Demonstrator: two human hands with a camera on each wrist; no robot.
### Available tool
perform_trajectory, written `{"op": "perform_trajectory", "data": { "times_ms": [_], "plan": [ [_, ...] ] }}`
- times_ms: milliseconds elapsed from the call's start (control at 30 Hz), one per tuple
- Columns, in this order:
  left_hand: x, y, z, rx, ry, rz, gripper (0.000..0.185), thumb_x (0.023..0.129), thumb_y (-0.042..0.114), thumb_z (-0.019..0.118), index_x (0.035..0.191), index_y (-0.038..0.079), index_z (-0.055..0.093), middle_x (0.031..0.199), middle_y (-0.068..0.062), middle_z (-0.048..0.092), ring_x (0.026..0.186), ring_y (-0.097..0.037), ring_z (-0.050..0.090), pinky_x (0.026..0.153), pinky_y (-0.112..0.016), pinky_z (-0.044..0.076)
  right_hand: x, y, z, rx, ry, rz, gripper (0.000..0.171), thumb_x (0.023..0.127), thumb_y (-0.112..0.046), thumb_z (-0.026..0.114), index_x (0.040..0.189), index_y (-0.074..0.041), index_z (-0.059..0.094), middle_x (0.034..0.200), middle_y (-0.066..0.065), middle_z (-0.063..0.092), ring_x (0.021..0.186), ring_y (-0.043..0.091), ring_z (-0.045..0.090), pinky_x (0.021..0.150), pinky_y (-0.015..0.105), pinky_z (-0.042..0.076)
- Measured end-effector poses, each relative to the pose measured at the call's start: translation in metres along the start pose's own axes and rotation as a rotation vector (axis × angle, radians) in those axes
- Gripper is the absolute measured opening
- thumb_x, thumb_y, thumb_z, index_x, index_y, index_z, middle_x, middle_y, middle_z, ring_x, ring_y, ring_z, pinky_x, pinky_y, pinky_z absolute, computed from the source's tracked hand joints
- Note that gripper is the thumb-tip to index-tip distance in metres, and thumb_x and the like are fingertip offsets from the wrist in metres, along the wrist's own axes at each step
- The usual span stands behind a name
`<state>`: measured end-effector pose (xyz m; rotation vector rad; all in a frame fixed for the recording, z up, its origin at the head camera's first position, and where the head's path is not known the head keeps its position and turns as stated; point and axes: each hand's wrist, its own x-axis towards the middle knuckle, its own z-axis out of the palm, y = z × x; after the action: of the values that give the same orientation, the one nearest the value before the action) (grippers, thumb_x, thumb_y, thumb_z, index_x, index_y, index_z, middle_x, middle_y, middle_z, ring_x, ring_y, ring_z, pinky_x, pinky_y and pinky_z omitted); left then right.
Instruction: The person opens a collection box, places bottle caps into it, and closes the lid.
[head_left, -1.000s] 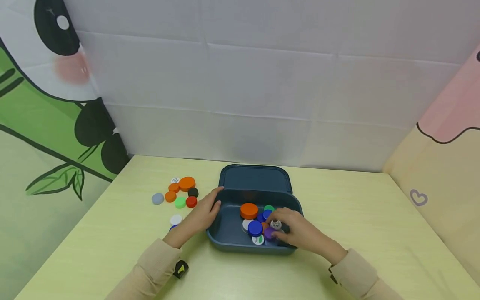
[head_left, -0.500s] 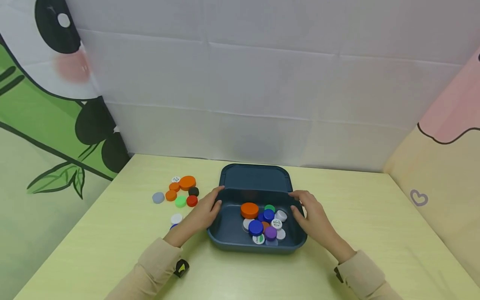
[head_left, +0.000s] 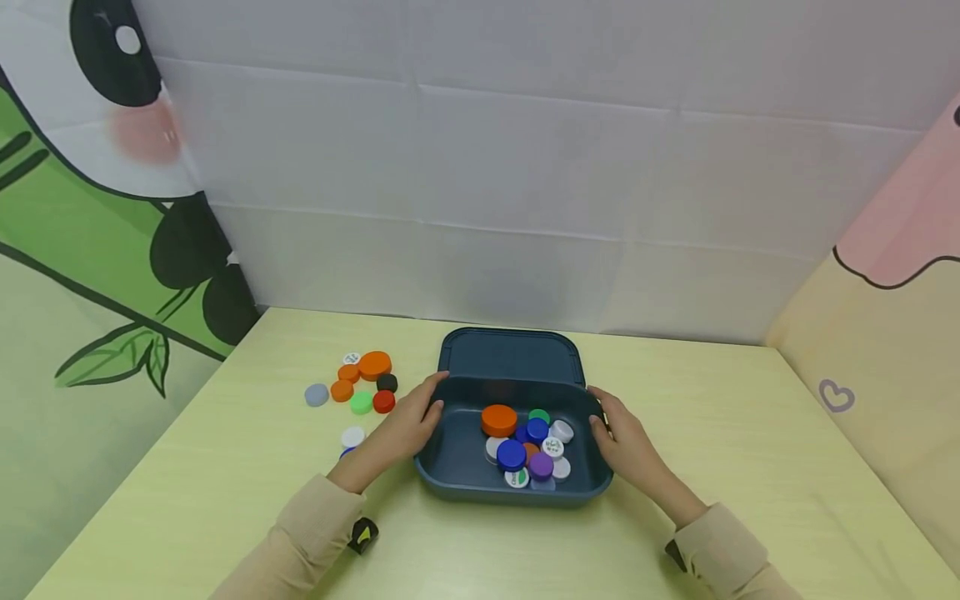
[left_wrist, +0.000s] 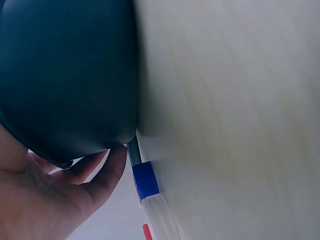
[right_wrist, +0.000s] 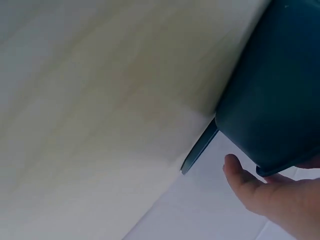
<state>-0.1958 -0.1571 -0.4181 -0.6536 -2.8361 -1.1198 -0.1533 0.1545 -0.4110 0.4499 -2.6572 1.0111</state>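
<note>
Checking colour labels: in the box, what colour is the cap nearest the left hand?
Orange; the cap shows best in the head view.

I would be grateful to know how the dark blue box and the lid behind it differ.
The box is deep, while the lid is thin and flat. The box holds loose round caps, while none show on the lid. Both are dark blue with rounded corners.

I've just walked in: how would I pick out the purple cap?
On the table, find the dark box between the left hand and right hand. Inside, near the front, right of a blue cap, sits the purple cap, the only purple one.
</note>
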Motion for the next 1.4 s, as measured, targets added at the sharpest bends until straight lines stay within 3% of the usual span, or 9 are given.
{"op": "perform_trajectory", "data": {
  "times_ms": [200,533,767,900,1067,1267,1400],
  "plan": [
    [-0.002,0.001,-0.002,-0.004,-0.007,-0.011,0.048,0.095,0.009,0.043,0.14,0.0,0.03,0.142,-0.02,0.037,0.128,-0.034,0.04,0.104,-0.049,0.034,-0.001,0.003,0.006,0.022,-0.003,-0.002,0.041,0.088,0.008,0.042,0.129,0.01,0.041,0.129,0.029,0.047,0.121,0.042,0.045,0.098,0.053,0.038],
    [-0.005,0.003,-0.009,-0.008,-0.021,-0.036,0.048,0.095,0.013,0.044,0.14,0.002,0.031,0.142,-0.019,0.037,0.13,-0.033,0.038,0.104,-0.05,0.034,-0.001,0.003,0.009,0.054,-0.032,0.005,0.042,0.089,0.01,0.038,0.131,0.01,0.037,0.13,0.031,0.045,0.121,0.044,0.043,0.098,0.054,0.037],
    [-0.007,-0.003,-0.025,0.031,0.035,-0.014,0.041,0.095,0.013,0.044,0.134,0.001,0.038,0.122,-0.022,0.055,0.101,-0.032,0.059,0.087,-0.044,0.05,-0.001,0.005,0.007,0.118,-0.099,0.092,0.043,0.092,0.005,0.035,0.135,0.003,0.032,0.134,0.031,0.041,0.123,0.044,0.041,0.099,0.055,0.036],
    [-0.015,-0.009,-0.039,0.051,0.053,-0.013,0.039,0.095,0.012,0.044,0.132,0.0,0.04,0.117,-0.022,0.058,0.098,-0.032,0.06,0.086,-0.045,0.05,0.0,0.006,0.007,0.133,-0.121,0.11,0.044,0.093,0.003,0.034,0.136,0.003,0.03,0.137,0.03,0.038,0.126,0.043,0.037,0.101,0.056,0.034],
    [-0.03,-0.017,-0.054,0.103,0.067,-0.034,0.037,0.095,0.013,0.045,0.13,0.0,0.043,0.116,-0.02,0.058,0.104,-0.032,0.057,0.088,-0.046,0.049,0.002,0.005,0.01,0.114,-0.095,0.059,0.044,0.091,0.006,0.036,0.135,0.007,0.032,0.135,0.03,0.04,0.126,0.043,0.037,0.102,0.055,0.032],
    [-0.047,-0.025,-0.064,0.165,0.003,-0.103,0.041,0.094,0.015,0.048,0.13,-0.003,0.042,0.126,-0.021,0.052,0.111,-0.036,0.053,0.091,-0.048,0.047,0.001,0.001,0.005,0.109,-0.092,0.018,0.044,0.091,0.009,0.034,0.134,0.012,0.03,0.136,0.032,0.036,0.128,0.046,0.033,0.103,0.057,0.029],
    [-0.057,-0.029,-0.067,0.214,-0.043,-0.158,0.04,0.092,0.015,0.052,0.127,-0.003,0.045,0.121,-0.022,0.054,0.108,-0.037,0.053,0.09,-0.049,0.046,0.0,0.001,0.002,0.112,-0.092,0.018,0.044,0.09,0.01,0.033,0.134,0.013,0.029,0.137,0.033,0.034,0.128,0.046,0.032,0.104,0.057,0.028]
  ]
}}
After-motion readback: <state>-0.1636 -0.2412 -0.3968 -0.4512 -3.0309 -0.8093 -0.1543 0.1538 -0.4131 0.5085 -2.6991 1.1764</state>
